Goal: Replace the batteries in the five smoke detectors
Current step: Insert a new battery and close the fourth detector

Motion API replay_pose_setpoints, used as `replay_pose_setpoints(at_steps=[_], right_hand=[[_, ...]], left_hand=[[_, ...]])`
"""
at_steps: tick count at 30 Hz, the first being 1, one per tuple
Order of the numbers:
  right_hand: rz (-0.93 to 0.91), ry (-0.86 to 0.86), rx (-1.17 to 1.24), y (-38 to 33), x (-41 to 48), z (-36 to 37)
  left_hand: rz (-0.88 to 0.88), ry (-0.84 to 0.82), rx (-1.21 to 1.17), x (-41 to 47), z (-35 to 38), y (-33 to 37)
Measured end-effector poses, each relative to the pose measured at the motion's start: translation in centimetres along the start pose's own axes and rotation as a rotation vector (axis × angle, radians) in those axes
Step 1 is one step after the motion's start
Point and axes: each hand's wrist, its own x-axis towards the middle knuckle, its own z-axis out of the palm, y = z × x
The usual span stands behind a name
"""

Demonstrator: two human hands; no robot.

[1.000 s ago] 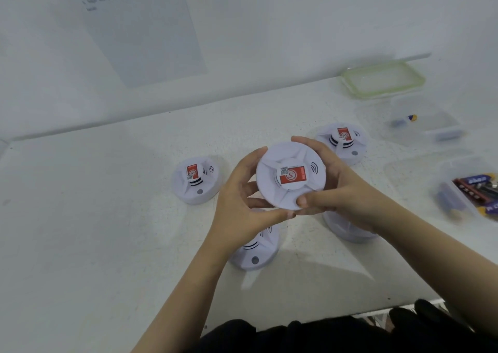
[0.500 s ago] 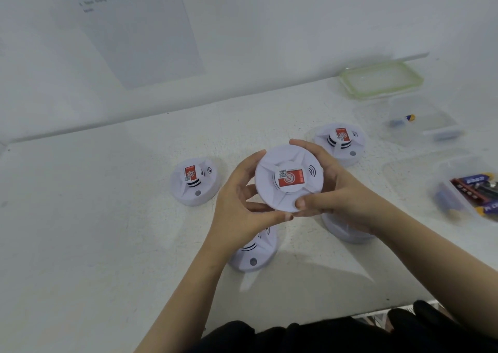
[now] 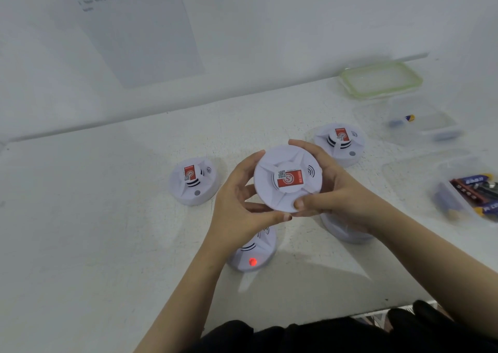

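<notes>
A white round smoke detector [image 3: 287, 177] with a red label is held above the white table [image 3: 94, 217], face up. My left hand [image 3: 237, 204] grips its left edge and my right hand [image 3: 334, 191] grips its right edge, thumb on the front rim. Other detectors lie on the table: one at the left [image 3: 193, 181], one at the back right [image 3: 340, 142], one under my left wrist [image 3: 253, 253] with a red light lit, and one [image 3: 347, 231] mostly hidden under my right hand.
At the right stand a clear box with batteries [image 3: 471, 191], a clear box holding one battery [image 3: 423, 123], and a green-rimmed lid [image 3: 381, 79] at the back. A printed sheet [image 3: 134, 23] hangs on the wall. The table's front edge runs near my body.
The held detector has turned a little in my hands, its label rotating. A red light has come on at the detector under my left wrist.
</notes>
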Motion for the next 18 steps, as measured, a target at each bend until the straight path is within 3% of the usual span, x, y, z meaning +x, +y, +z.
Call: replay_pose_setpoints(at_steps=[18], right_hand=[[0.038,-0.054,0.121,0.06,0.38,-0.60]], left_hand=[[0.032,-0.009,-0.024,-0.02,-0.26,-0.36]])
